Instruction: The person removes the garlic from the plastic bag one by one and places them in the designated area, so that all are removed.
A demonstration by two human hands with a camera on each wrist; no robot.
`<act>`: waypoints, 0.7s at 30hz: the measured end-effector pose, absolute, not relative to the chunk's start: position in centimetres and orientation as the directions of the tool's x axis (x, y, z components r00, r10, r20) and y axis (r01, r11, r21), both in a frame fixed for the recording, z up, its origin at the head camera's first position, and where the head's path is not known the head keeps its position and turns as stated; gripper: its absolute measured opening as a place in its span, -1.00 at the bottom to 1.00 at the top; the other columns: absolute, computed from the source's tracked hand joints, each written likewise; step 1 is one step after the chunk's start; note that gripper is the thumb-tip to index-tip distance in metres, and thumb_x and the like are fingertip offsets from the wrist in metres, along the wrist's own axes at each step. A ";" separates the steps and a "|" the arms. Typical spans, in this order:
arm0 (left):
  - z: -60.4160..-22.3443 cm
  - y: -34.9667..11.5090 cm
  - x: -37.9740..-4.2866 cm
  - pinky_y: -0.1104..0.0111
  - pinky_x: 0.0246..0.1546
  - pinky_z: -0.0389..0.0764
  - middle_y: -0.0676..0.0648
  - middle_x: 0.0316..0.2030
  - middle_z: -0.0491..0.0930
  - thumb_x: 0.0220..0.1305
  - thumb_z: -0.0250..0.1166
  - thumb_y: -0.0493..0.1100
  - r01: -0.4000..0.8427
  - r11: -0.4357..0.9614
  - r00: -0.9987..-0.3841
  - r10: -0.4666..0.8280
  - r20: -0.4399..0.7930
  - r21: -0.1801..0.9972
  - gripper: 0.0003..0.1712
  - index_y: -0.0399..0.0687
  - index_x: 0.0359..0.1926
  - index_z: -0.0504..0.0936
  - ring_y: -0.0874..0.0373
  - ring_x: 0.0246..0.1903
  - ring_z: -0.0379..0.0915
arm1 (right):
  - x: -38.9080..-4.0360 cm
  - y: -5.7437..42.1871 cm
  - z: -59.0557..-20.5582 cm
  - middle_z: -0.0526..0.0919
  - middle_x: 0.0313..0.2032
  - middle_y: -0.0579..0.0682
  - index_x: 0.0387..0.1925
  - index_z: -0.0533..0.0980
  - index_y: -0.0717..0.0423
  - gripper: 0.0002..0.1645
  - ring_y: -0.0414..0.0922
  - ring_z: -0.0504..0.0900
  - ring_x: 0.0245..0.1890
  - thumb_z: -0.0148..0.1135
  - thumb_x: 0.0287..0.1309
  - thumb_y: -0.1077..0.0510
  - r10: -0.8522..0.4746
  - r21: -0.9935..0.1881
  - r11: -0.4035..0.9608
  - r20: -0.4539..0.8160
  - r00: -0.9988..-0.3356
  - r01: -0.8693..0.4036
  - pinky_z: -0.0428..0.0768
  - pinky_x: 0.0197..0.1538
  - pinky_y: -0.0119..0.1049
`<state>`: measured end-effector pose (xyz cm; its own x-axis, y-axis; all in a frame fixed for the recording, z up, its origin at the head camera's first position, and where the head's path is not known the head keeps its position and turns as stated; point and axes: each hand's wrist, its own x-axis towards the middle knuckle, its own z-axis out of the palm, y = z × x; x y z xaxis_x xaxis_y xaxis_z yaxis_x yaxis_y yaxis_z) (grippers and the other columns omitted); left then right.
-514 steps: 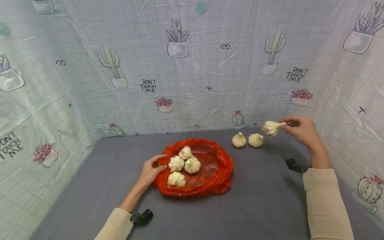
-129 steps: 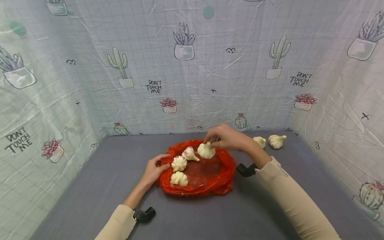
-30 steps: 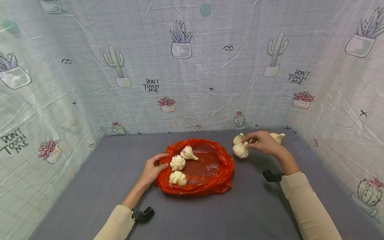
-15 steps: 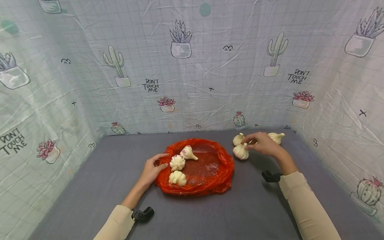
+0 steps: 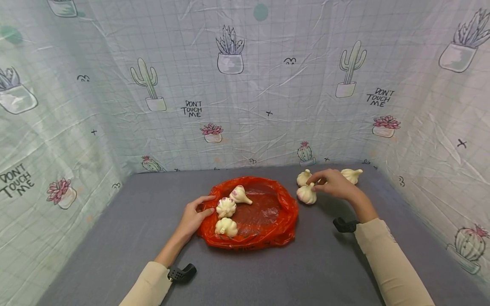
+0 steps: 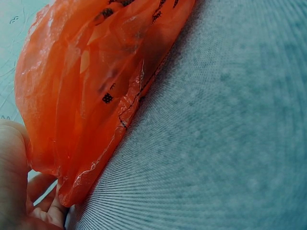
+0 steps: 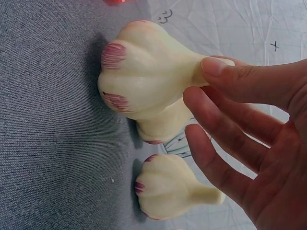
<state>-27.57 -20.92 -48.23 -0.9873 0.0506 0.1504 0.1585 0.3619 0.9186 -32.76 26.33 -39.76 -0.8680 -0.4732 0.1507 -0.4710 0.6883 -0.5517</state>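
Note:
In the head view my right hand (image 5: 334,183) pinches a garlic bulb (image 5: 306,194) by its stem between thumb and fingers. The right wrist view shows this bulb (image 7: 139,72) cream with purple streaks, its base close over the grey cloth. Just behind it sits another garlic bulb (image 5: 303,177). My left hand (image 5: 193,216) grips the left rim of a red plastic bag (image 5: 285,231), thumb on the rim. Three garlic bulbs lie inside along its left side: a purple-marked one (image 5: 239,194), a ribbed one (image 5: 226,207) and a plain one (image 5: 226,228).
Beyond my right hand, near the back edge of the grey table (image 5: 268,276), lies one more garlic bulb (image 5: 351,175). A patterned curtain (image 5: 252,93) with printed cacti encloses the back and sides. Black wrist devices (image 5: 181,273) sit below each hand.
Seconds ago my right hand was over the bag with a garlic bulb; it moved right, and the bulb has come down slightly beside the others. The left hand stayed at the bag.

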 end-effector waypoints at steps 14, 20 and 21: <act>-48.3 -21.0 -27.4 0.53 0.03 0.49 -0.18 0.29 0.59 0.33 0.38 -0.27 0.175 0.355 -0.984 0.061 0.165 0.918 -0.53 -0.07 0.26 0.66 -0.02 0.22 0.47 | -32.7 26.3 -39.4 0.81 -0.13 0.06 -0.06 0.75 0.14 -0.75 -0.01 0.76 -0.19 0.43 0.20 0.25 -0.477 -0.543 0.690 0.157 -0.865 -0.479 0.64 -0.20 -0.25; -48.3 -21.0 -27.5 0.55 0.08 0.46 -0.18 0.29 0.59 0.33 0.38 -0.26 0.177 0.361 -0.984 0.061 0.166 0.916 -0.53 -0.06 0.26 0.66 -0.02 0.28 0.43 | -32.8 26.2 -39.6 0.81 -0.14 0.04 -0.08 0.75 0.12 -0.77 -0.03 0.75 -0.20 0.45 0.21 0.21 -0.477 -0.548 0.694 0.135 -0.868 -0.467 0.63 -0.20 -0.26; -48.3 -21.0 -27.6 0.55 0.07 0.47 -0.18 0.29 0.59 0.33 0.38 -0.26 0.177 0.360 -0.984 0.061 0.167 0.916 -0.53 -0.06 0.26 0.66 -0.03 0.28 0.43 | -32.8 26.2 -39.5 0.81 -0.15 0.03 -0.08 0.75 0.11 -0.77 -0.04 0.75 -0.20 0.45 0.21 0.20 -0.476 -0.550 0.695 0.131 -0.870 -0.463 0.63 -0.21 -0.26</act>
